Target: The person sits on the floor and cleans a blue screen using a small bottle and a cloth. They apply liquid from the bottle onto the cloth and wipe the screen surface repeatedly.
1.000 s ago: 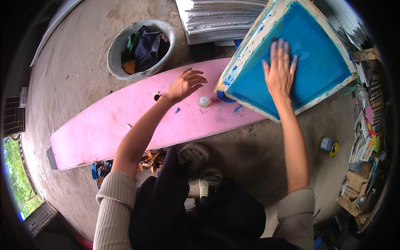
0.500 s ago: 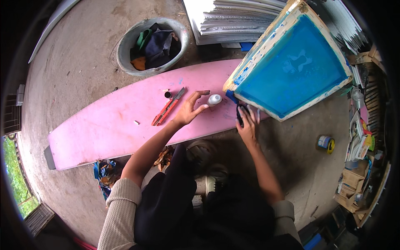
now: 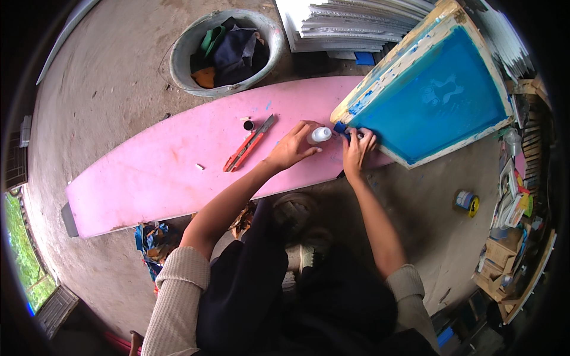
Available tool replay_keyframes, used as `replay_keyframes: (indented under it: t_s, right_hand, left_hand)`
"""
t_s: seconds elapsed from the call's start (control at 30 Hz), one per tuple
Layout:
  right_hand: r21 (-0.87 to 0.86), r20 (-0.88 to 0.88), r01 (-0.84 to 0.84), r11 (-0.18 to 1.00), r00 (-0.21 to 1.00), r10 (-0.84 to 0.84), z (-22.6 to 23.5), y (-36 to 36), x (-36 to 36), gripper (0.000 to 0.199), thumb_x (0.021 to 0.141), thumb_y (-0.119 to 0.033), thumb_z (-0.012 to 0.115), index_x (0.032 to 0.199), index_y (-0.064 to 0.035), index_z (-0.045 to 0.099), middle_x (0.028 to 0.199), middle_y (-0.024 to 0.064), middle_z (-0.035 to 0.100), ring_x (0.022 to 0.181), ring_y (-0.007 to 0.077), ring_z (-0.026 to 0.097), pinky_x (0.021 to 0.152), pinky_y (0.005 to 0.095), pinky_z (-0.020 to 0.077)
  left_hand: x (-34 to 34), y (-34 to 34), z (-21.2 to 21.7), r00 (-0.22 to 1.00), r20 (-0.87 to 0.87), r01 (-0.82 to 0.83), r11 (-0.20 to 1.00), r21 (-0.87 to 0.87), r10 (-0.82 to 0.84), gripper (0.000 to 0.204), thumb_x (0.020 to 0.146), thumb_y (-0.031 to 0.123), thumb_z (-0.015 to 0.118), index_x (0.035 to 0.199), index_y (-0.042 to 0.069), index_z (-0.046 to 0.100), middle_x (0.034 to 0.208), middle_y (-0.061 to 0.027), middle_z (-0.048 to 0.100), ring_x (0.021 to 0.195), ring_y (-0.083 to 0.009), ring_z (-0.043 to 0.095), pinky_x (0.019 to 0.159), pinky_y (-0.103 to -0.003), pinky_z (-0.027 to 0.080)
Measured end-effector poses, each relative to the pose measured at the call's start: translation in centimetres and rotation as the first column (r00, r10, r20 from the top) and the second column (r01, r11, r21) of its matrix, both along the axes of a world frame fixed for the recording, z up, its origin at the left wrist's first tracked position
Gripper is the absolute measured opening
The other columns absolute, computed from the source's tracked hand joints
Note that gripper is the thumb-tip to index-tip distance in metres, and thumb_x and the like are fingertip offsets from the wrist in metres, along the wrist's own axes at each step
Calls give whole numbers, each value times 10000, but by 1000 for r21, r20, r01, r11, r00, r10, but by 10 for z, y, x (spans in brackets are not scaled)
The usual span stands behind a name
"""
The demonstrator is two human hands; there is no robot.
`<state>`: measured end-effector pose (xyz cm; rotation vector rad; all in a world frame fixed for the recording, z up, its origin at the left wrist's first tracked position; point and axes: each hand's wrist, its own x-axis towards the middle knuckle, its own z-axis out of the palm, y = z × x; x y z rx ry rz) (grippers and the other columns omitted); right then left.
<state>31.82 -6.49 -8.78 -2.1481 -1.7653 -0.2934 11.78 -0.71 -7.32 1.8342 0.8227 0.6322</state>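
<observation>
You have a single view, from the camera on your head, facing almost straight down at close range. Your forearms enter from the lower edge, your lap fills the bottom centre, and the pink board (image 3: 196, 166) crosses the middle. The fisheye bends edges near the dark rim, where the concrete floor (image 3: 107, 89) curves away.

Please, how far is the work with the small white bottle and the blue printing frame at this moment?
Done: the wooden frame with blue mesh lies on the long pink board. In hand: the left hand touches the small white bottle; the right hand grips a small blue piece at the frame's corner. Left: the red utility knife lies untouched.
</observation>
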Motion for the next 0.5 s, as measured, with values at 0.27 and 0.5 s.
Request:
replay_keyframes:
  t_s: [0.27, 0.5]
  right_hand:
    - [-43, -857, 157, 987, 502, -118, 15, -11, -15, 163, 801, -75, 675, 880, -9, 549, 953, 122, 589, 822, 208, 594, 751, 336, 461]
    - [-49, -999, 177, 983, -19, -47, 53, -11, -22, 287, 845, 0, 609, 1128, 25, 569, 1080, 69, 596, 950, 115, 562, 887, 263, 436]
  left_hand:
    - [-1, 5, -5, 992, 114, -44, 997, -63, 51, 456, 799, 245, 683, 1156, 19, 512, 1055, -170, 575, 995, -349, 561, 829, -389, 455]
    - [-12, 2, 36, 1000, 29, 3, 999, 45, -4, 449, 796, 282, 666, 1145, 28, 542, 989, -160, 529, 890, -348, 569, 756, -399, 472]
